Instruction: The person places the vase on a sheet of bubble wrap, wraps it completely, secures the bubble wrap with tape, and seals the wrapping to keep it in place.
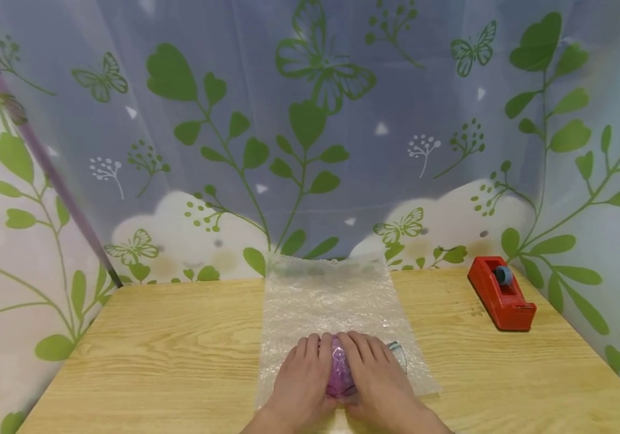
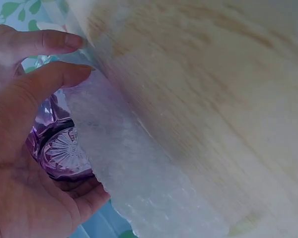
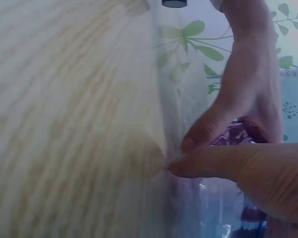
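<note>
Glass (image 1: 339,369) gripped by curled left hand (image 1: 303,378) and right hand (image 1: 379,378) at near end of wrap (image 1: 332,301); rolling apparently in hand, next calling for even far-ward turn.

A wooden table (image 1: 180,349) with wavy, honey-coloured grain spread out to both sides of my hands (image 1: 377,374). Past my fingertips, beyond the table's far edge, hung a blue-grey cloth (image 1: 397,150), printed with green leafy stems (image 1: 307,123), a large butterfly (image 1: 323,63) straight ahead of me and pale clouds (image 1: 169,211) along the bottom. Off to my left, a pinkish-white panel (image 1: 22,241) bore the same foliage, and a slanting purple strip (image 1: 44,158) divided it from the blue. Off to my right, another pale panel (image 1: 614,241) carried leafy branches. The light was soft over everything.
</note>
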The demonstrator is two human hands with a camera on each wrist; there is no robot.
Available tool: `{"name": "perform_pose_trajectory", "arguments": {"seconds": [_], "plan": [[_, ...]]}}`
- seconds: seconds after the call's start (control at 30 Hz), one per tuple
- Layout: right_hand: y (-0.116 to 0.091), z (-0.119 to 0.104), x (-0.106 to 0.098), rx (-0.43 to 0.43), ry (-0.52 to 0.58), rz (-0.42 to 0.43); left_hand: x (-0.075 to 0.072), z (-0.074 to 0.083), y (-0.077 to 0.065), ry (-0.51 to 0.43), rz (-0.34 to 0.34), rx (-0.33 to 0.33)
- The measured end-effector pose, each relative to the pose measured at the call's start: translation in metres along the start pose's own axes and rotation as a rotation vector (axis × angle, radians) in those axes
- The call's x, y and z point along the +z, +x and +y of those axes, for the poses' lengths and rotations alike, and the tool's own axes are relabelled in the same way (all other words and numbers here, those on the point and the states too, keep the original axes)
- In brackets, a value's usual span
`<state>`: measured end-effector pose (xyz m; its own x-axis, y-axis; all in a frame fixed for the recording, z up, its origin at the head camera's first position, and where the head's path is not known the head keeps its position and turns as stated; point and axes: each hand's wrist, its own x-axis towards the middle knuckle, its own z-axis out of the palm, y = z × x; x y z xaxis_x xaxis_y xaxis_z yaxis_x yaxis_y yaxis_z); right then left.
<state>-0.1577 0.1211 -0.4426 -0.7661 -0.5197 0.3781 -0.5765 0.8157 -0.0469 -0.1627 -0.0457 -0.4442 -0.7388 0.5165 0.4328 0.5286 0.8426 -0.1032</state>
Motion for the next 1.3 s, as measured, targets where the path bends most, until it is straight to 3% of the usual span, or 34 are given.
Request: {"name": "perform_pose_trajectory", "arguments": {"seconds": [0.27, 0.67, 0.87, 1.1, 1.3], "plan": [[0.002, -0.001, 0.007, 0.017, -0.039, 0.078, -0.001, -0.004, 0.005, -0.067, -0.053, -0.012], [0.007, -0.001, 0.004, 0.022, -0.049, 0.038, -0.003, -0.009, 0.006, -0.129, -0.037, -0.026], [0.009, -0.001, 0.002, 0.03, -0.057, 0.009, -0.002, -0.008, 0.003, -0.07, -0.029, -0.028], [0.011, -0.001, 0.001, 0.036, -0.044, -0.039, -0.004, -0.001, 0.003, 0.125, 0.042, 0.018], [0.015, 0.002, -0.002, -0.003, -0.068, -0.024, -0.001, 0.002, 0.006, 0.167, 0.082, -0.033]]}}
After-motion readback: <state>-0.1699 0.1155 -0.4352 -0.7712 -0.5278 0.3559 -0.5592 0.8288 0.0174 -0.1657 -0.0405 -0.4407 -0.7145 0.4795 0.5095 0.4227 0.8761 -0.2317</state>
